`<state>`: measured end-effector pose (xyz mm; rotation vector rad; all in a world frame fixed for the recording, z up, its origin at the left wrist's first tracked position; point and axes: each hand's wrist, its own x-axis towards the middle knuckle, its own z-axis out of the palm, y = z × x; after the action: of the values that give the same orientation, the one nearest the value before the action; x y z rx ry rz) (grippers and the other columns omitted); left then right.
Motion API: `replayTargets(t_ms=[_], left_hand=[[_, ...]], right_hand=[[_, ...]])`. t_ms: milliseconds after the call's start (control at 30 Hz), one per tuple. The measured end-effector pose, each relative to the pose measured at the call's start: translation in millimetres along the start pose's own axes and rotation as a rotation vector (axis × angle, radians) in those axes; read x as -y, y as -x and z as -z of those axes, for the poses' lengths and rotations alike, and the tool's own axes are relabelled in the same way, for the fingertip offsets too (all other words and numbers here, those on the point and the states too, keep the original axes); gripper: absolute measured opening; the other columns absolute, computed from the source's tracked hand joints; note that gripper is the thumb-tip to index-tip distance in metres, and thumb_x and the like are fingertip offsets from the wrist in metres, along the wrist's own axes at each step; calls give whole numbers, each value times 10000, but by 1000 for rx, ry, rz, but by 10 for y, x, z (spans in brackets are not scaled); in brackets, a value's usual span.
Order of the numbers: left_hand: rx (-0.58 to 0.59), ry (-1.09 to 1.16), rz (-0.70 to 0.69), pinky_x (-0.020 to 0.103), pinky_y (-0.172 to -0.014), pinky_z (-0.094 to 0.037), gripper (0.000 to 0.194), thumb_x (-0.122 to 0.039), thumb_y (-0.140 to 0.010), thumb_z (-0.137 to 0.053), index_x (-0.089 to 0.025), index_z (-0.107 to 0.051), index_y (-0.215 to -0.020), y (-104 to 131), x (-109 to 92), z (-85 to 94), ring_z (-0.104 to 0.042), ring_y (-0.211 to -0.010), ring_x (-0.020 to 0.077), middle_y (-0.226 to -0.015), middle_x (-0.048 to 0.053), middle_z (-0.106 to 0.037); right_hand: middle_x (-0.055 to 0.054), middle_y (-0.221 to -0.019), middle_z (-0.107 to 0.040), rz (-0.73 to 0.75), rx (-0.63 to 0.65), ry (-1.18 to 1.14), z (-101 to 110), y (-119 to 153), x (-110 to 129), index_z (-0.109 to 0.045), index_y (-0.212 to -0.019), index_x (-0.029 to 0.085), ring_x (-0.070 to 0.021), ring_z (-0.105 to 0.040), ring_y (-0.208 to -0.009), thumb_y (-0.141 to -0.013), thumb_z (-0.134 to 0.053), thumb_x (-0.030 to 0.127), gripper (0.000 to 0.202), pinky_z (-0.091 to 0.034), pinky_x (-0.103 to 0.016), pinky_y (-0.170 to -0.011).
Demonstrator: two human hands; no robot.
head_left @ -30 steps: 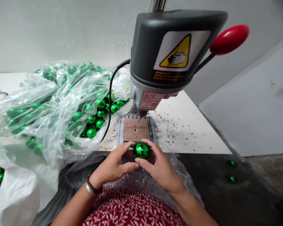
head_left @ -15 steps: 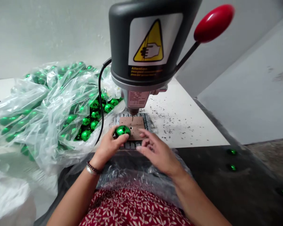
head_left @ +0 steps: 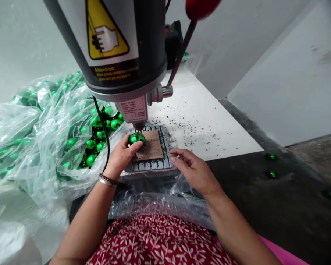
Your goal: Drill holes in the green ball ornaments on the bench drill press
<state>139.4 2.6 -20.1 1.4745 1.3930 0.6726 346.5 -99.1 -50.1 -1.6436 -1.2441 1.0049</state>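
My left hand (head_left: 123, 152) has its thumb and fingers closed round a shiny green ball (head_left: 137, 138). The ball is at the left part of a square brown board (head_left: 154, 148), directly beneath the chuck of a drill press (head_left: 132, 109). Most of the drill bit is hidden, and I cannot tell whether it touches the ball. Under the board is the slotted metal base (head_left: 167, 162) of the press. To the right of that base my right hand (head_left: 195, 170) hovers, fingers loosely bent and apart, holding nothing.
Clear plastic bags (head_left: 44, 136) full of green balls cover the table's left side. Dark shavings (head_left: 191, 129) are scattered over the white tabletop (head_left: 223, 136). The press's red-knobbed lever (head_left: 183, 48) rises at upper right. A black cable (head_left: 106, 136) hangs left of the chuck.
The view has shifted, with the press appearing further left. My left hand has brought the green ball beneath the chuck. My right hand has drawn away from the board to the right.
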Motion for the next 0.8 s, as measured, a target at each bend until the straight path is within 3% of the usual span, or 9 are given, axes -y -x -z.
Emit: replayTargets(t_ms=[133,300,433,600,800], left_hand=[[20,-52,-50,206,-531,-435,466,-465,-770,-638,-202,-593,-1152,-2,11,-2,-488,-583,90,-790,-22,-590],[-29,-212,-152,276,-759,-480,457,-441,-794,-623,-191,-610,-1177,-12,18,-33,-578,-849,166,-973,25,-665],[-46,-350,-153,327,-862,-472,542,-428,-769,-672,-190,-591,-1249,5,-30,-77,-612,-946,214,-1034,46,-692],[-88,-486,-196,365,-891,-474,625,-396,-758,-702,-199,-551,-1331,27,9,-123,-635,-1003,251,-1159,93,-683],[-68,-379,-215,345,-860,-494,576,-399,-766,-695,-228,-567,-1300,14,108,-148,-656,-975,235,-1121,54,-706]], right_hand=[[-38,-834,-633,10,-7,-8,6,-19,-18,-656,-1080,198,-84,-524,-707,-814,-545,548,453,-449,-214,-661],[-41,-854,-645,11,-10,-4,7,-21,-5,-663,-1063,201,-90,-531,-719,-809,-547,546,444,-450,-222,-677],[-36,-848,-647,-5,-7,5,13,-8,6,-663,-1064,210,-90,-530,-706,-812,-537,548,440,-444,-224,-669],[-39,-897,-663,-4,-12,20,16,-1,-28,-658,-1066,205,-92,-545,-728,-812,-540,545,442,-458,-230,-703],[-43,-933,-679,18,27,69,-13,13,-33,-666,-1050,202,-97,-573,-755,-811,-538,546,438,-470,-227,-703]])
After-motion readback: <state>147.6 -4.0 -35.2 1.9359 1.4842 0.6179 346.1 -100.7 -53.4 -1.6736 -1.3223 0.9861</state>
